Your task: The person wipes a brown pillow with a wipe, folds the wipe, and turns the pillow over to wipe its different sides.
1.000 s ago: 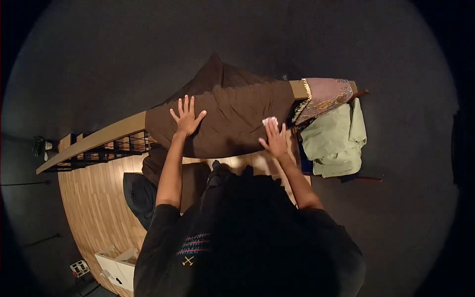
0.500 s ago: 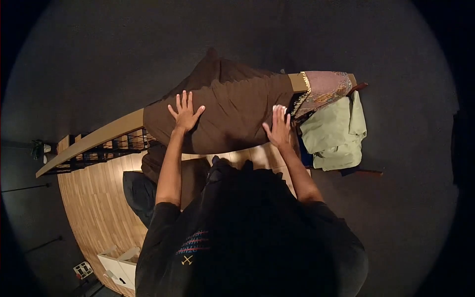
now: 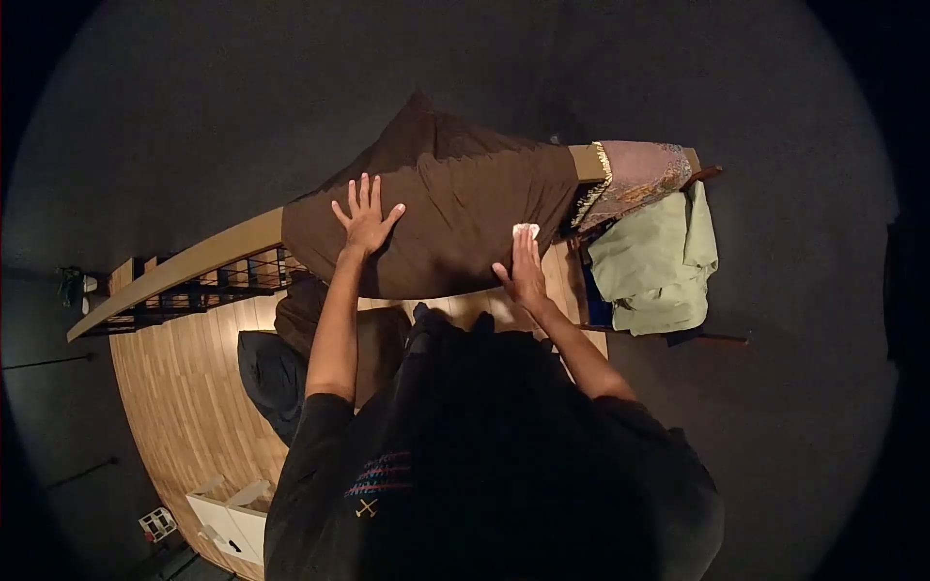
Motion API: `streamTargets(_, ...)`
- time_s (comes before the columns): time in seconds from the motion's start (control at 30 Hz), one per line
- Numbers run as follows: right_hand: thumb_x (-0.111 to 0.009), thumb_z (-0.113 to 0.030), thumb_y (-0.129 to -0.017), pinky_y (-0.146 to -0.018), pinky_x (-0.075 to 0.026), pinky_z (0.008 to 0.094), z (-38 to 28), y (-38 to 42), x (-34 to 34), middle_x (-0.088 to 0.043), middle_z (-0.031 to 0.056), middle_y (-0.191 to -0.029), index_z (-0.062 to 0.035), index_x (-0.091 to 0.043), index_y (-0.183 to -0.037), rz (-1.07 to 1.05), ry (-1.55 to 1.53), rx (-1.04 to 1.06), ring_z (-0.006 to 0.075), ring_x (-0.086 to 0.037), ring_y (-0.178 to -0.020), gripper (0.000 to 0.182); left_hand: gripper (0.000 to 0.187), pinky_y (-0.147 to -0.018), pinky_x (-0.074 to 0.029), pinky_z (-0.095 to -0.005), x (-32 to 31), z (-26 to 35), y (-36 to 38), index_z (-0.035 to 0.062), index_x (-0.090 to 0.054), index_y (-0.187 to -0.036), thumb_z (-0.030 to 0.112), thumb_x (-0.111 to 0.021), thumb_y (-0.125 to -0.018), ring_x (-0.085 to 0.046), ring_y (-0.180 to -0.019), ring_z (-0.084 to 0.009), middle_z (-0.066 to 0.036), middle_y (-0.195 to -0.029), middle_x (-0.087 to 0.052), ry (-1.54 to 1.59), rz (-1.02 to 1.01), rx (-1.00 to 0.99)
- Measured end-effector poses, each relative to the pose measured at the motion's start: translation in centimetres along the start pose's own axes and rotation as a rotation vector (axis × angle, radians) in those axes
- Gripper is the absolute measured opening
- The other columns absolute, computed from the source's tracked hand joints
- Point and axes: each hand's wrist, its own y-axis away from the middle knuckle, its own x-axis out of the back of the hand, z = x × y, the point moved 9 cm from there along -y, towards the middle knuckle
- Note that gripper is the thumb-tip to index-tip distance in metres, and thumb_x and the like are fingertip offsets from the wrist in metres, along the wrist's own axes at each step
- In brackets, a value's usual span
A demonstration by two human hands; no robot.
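A dark brown cloth [image 3: 455,208] with some creases is draped over a long, narrow tan ledge [image 3: 194,254]. Flat on its left part lies my left hand [image 3: 366,228], fingers spread. Near the cloth's lower right edge is my right hand [image 3: 526,276], its fingers stretched out together and the thumb apart. Under those fingertips a small white piece [image 3: 525,231] is pressed against the cloth; what it is cannot be made out.
A patterned, fringed cloth [image 3: 639,174] covers the ledge's right end. Light green fabric [image 3: 654,261] hangs below it. Dark cushions [image 3: 271,378] lie on the wooden floor [image 3: 179,397] at the left. A white box-like unit [image 3: 228,518] stands at the lower left.
My right hand has moved left and slightly down over the cloth, and the white piece under its fingertips shows more clearly. My left hand has hardly moved.
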Motion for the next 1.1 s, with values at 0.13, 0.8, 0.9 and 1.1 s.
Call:
streamTargets(0.13, -0.047, -0.050, -0.098, -0.123, -0.010, 0.0478, -4.1, -4.7, 1.1, -0.011, 0.0312, -0.161, 0.0095, -0.013, -0.153, 0.034, 0.027, 0.101, 0.0380, -0.009, -0.152, 0.088, 0.092, -0.111, 0.006, -0.0720, 0.3, 0.2, -0.3, 0.0191, -0.008, -0.160, 0.078, -0.029, -0.093, 0.003, -0.153, -0.0318, -0.005, -0.167, -0.001, 0.015, 0.019, -0.013)
streamTargets(0.8, -0.039, -0.059, -0.097, -0.122, -0.002, 0.0518, -6.0, 0.8, -4.8, -0.018, 0.0099, -0.165, -0.0045, -0.021, -0.157, -0.218, 0.339, 0.533, 0.0252, -0.015, -0.152, 0.083, 0.094, -0.111, 0.005, -0.0723, 0.9, 0.5, 0.3, 0.0153, -0.010, -0.160, 0.077, -0.030, -0.093, 0.002, -0.153, -0.0331, -0.007, -0.167, -0.001, 0.035, 0.049, -0.022)
streamTargets(0.9, -0.039, -0.061, -0.096, -0.123, -0.002, 0.0499, -7.0, -3.2, -3.3, -0.019, 0.0101, -0.165, -0.0045, -0.022, -0.157, -0.187, 0.385, 0.531, 0.0243, -0.015, -0.152, 0.084, 0.094, -0.111, 0.005, -0.0719, 1.1, 0.7, 0.4, 0.0153, -0.010, -0.160, 0.077, -0.029, -0.092, 0.002, -0.153, -0.0330, -0.007, -0.167, -0.002, 0.056, 0.033, -0.022)
streamTargets(1.1, -0.045, -0.059, -0.095, -0.123, -0.005, 0.0484, -11.4, -7.6, -1.1, -0.023, 0.0110, -0.163, -0.0038, -0.025, -0.155, -0.043, 0.300, 0.448, 0.0251, -0.018, -0.151, 0.085, 0.093, -0.112, 0.005, -0.0712, 1.2, 0.7, 0.3, 0.0151, -0.011, -0.160, 0.077, -0.029, -0.092, 0.002, -0.153, -0.0331, -0.007, -0.167, -0.003, 0.042, 0.045, -0.020)
